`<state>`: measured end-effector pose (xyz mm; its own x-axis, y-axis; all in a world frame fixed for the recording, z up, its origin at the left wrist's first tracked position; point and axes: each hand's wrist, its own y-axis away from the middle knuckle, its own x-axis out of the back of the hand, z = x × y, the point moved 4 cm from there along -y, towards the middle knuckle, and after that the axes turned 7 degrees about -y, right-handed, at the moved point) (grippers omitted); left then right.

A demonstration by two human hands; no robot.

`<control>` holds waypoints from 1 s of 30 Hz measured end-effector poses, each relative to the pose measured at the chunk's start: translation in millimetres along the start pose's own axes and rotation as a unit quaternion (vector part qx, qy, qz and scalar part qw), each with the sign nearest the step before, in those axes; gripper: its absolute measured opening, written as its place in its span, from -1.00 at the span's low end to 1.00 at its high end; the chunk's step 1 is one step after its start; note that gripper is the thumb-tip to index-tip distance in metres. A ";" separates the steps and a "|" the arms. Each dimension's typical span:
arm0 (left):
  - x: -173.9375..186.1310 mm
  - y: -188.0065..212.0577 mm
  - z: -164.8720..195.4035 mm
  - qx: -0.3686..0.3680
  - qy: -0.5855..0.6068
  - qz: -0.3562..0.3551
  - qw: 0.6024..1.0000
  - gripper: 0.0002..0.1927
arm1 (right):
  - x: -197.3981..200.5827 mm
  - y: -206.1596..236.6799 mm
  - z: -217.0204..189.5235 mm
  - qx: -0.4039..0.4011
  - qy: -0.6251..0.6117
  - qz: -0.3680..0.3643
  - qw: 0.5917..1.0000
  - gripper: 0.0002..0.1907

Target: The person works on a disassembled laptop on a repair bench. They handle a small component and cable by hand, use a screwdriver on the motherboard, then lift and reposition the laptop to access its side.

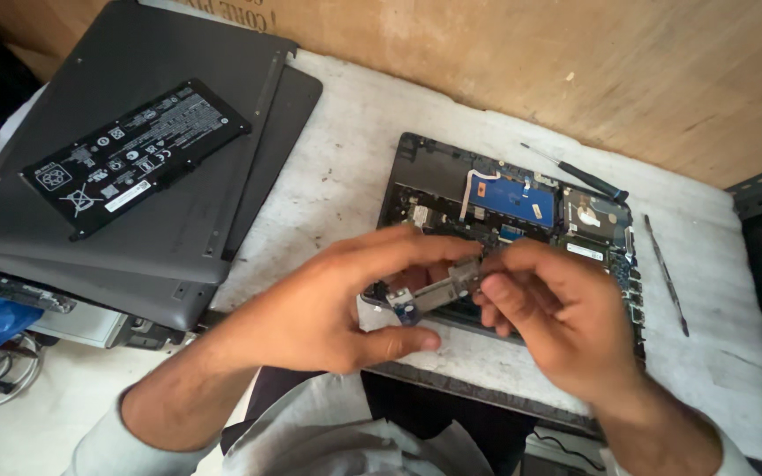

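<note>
Your left hand [328, 304] and right hand [557, 317] meet just above the near edge of the opened laptop base [425, 172], and together they pinch one small metal bracket [438, 286], a flat silvery strip with a bit of blue board at its left end. Your left fingers stretch over its top with the thumb curled beneath; your right fingertips clamp its right end, wrist bent inward. The base is dark plastic, its blue circuit boards and silver shields laid bare, resting on a scuffed white table [346, 150]. One black screwdriver [575, 172] lies behind it, one thin metal pry tool [666, 273] to its right. Far left, one flat black battery [134, 154] rests on stacked grey laptop covers [196, 225].
</note>
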<state>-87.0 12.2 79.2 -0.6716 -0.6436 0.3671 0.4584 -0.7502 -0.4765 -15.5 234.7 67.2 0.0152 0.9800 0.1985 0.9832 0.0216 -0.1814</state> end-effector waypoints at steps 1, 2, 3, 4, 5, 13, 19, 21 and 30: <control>1.4 0.1 0.7 0.013 -0.009 -0.007 1.000 -0.24 | 0.9 -3.4 2.6 -0.026 -0.032 -0.021 0.999 -0.80; 2.1 0.5 1.2 0.026 -0.018 -0.014 0.999 -0.19 | 1.6 -5.6 5.1 -0.038 -0.044 -0.028 0.998 -0.80; 2.4 0.8 1.2 0.040 -0.027 -0.020 0.999 -0.13 | 2.1 -8.4 8.5 -0.049 -0.056 -0.035 0.997 -0.80; 2.9 0.7 1.5 0.039 -0.037 -0.027 0.998 -0.12 | 2.5 -10.7 12.5 -0.060 -0.069 -0.043 0.995 -0.80; 4.0 0.3 1.0 0.038 -0.046 -0.034 0.998 -0.11 | 3.2 -12.6 16.3 -0.066 -0.081 -0.047 0.993 -0.80; 6.0 4.0 -11.3 0.055 0.009 0.018 0.998 -0.24 | 10.2 -18.6 39.2 -0.073 -0.255 -0.029 0.964 -0.83; 9.9 2.8 -23.1 0.039 0.125 0.123 0.984 -0.56 | -2.6 -21.5 38.2 -0.122 -0.206 -0.181 0.954 -0.76; 9.2 0.7 -24.8 0.054 0.086 0.128 0.987 -0.62 | -4.3 -21.7 38.5 -0.127 -0.226 -0.181 0.949 -0.74; -4.4 0.0 -14.9 0.134 0.064 0.090 0.985 -0.53 | 15.5 -25.5 49.7 -0.006 -0.249 -0.030 0.968 -0.80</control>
<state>-92.7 17.3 65.7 -0.6257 -0.7582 0.1835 0.7024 -0.6499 -0.2902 -49.5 259.2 27.1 -0.1284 0.9512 -0.2805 0.9817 0.0817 -0.1722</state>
